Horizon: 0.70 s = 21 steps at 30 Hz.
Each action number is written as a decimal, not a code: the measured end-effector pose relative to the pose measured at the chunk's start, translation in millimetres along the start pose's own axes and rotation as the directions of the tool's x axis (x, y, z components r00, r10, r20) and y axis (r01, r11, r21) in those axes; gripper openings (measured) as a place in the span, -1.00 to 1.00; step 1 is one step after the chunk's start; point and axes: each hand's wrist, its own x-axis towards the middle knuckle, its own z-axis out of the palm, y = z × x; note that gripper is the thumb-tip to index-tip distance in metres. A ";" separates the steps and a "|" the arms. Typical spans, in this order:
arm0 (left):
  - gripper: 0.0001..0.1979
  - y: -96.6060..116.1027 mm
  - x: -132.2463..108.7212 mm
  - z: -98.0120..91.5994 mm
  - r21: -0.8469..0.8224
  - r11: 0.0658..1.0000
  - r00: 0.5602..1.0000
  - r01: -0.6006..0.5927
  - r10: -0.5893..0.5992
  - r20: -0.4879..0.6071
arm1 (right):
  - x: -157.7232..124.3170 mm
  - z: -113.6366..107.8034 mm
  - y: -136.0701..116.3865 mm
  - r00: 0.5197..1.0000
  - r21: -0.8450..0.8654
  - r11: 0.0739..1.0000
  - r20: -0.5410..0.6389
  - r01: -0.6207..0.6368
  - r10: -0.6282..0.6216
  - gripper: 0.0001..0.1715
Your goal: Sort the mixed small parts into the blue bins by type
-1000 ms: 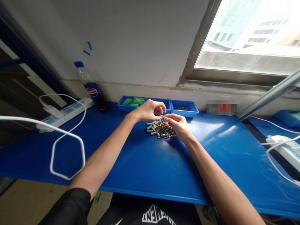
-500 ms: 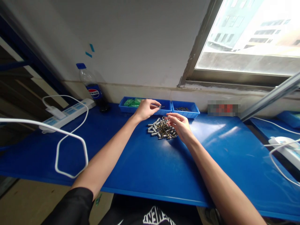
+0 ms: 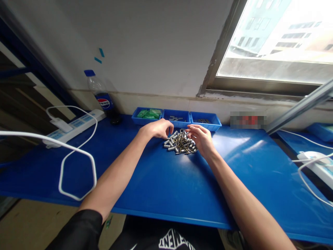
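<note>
A pile of small metal parts (image 3: 180,143), silver cylinders mixed with thin brass-and-dark pins, lies on the blue table. At its left edge hovers my left hand (image 3: 159,129), fingers curved downward and apart, with nothing visible in them. My right hand (image 3: 200,135) is over the right side of the pile, thumb and fingers drawn together; what they hold, if anything, is hidden. Behind the pile, the middle blue bin (image 3: 176,124) contains several silver cylinders. Thin dark pins lie in the right blue bin (image 3: 209,127), and green packets fill the left blue bin (image 3: 137,120).
A cola bottle (image 3: 104,100) stands at the back left, beside a white power strip (image 3: 78,126). A white cable (image 3: 78,149) loops over the table's left side. Another power strip (image 3: 318,166) and a metal bar (image 3: 299,107) are at right.
My left hand has moved from above the middle bin down and left to the pile's edge, and the small silver part it held is gone from its fingers. My right hand has barely shifted.
</note>
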 end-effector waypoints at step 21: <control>-0.71 12.7 -6.7 -11.2 -0.274 0.932 0.960 -0.237 0.182 -0.210 | -2.5 0.7 2.8 0.995 -0.100 0.990 0.024 0.095 -0.093 -0.68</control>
